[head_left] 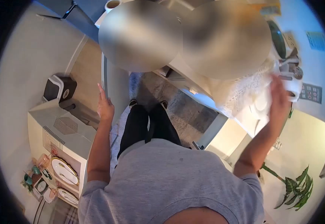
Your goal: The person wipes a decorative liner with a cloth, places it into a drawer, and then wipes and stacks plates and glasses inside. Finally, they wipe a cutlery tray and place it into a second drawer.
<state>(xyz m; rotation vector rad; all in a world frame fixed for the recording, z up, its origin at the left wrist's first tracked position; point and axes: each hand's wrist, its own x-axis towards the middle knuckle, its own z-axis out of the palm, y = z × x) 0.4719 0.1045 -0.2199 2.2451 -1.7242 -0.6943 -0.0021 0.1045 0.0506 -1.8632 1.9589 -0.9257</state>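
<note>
My left hand (105, 106) is at the edge of a pale upright door panel (117, 82), its fingers stretched out and pointing away from me. On the right, my right hand (278, 97) reaches over a counter, smeared by motion so that its fingers do not show clearly. It is beside a white lace cloth (241, 91) and close to a white mug or container (292, 86) by the wall. Two large round blurred patches hide the top middle of the view.
Below the counter, a drawer or cabinet door (214, 130) stands out near my right side. A white shelf unit (63, 119) with plates (64, 171) is on the left. A black-and-white bin (60, 89) stands behind it. A leafy plant (298, 188) is at lower right. A rug (185, 108) lies underfoot.
</note>
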